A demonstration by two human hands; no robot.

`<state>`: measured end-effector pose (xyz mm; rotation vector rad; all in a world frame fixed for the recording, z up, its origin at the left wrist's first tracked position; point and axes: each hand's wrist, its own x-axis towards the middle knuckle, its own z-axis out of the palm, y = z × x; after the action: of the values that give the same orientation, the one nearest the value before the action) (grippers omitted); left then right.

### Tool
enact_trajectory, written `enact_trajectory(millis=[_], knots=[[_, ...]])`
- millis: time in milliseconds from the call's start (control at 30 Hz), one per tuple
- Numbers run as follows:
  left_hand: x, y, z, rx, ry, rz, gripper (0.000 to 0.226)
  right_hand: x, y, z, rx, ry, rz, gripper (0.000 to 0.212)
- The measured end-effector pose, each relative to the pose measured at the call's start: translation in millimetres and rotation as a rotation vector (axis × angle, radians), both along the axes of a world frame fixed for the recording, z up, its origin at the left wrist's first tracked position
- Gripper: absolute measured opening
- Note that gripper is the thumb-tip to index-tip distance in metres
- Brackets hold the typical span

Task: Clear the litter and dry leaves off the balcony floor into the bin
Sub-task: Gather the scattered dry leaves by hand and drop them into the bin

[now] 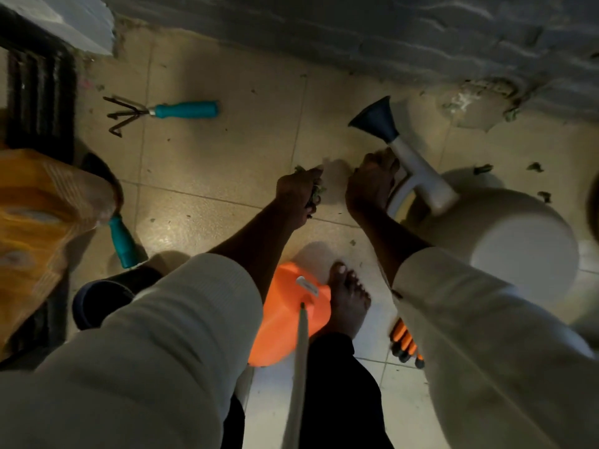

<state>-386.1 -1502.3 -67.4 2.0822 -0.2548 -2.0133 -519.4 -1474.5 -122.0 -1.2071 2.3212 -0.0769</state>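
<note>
My left hand (296, 192) hangs over the tiled balcony floor (207, 163), its fingers curled round a clump of dry greenish leaves (315, 195). My right hand (372, 183) reaches down just right of it, close to the floor beside the spout of a white watering can (505, 234); its fingertips are bent down and I cannot see whether they pinch anything. More leaf scraps (483, 169) lie on the tiles at the right and scattered as small crumbs across the floor. An orange dustpan (285, 322) with a long pale handle lies by my bare foot (348, 299).
A teal-handled hand rake (168, 111) lies at the back left and a teal-handled trowel (121, 239) at the left. An orange woven sack (35, 222) and a dark round pot (100, 303) stand at the left. A rough grey wall (389, 34) runs along the back.
</note>
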Motion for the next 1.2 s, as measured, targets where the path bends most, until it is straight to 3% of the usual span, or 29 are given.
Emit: enact_trajectory(millis=[100,267,367,433,600,733,967,1133,1200], knots=[[-7,3,2,-0.013,0.021,-0.014,0.020,-3,-6,-9,0.036,0.060,0.008,0.038],[-4,6,2,-0.041,0.066,-0.037,0.023,-1,8,-5,-0.039,0.142,0.516,0.032],[2,8,8,-0.067,0.088,-0.087,0.034,-3,10,-6,-0.060,0.169,0.648,0.027],[9,9,18,-0.077,0.070,-0.133,0.042,-2,14,-2,-0.088,0.060,0.528,0.022],[25,11,35,-0.098,0.023,-0.162,0.052,10,29,25,-0.099,-0.295,-0.071,0.016],[36,17,35,-0.078,-0.038,-0.130,0.050,20,32,40,-0.194,-0.313,-0.148,0.013],[53,25,7,-0.035,-0.079,-0.079,0.048,49,15,7,-0.180,-0.175,0.132,0.027],[59,25,-13,-0.005,-0.108,-0.024,0.054,53,31,-10,-0.029,-0.114,0.561,0.066],[57,24,-16,0.009,-0.116,-0.004,0.054,49,38,-5,0.011,-0.106,0.669,0.070]])
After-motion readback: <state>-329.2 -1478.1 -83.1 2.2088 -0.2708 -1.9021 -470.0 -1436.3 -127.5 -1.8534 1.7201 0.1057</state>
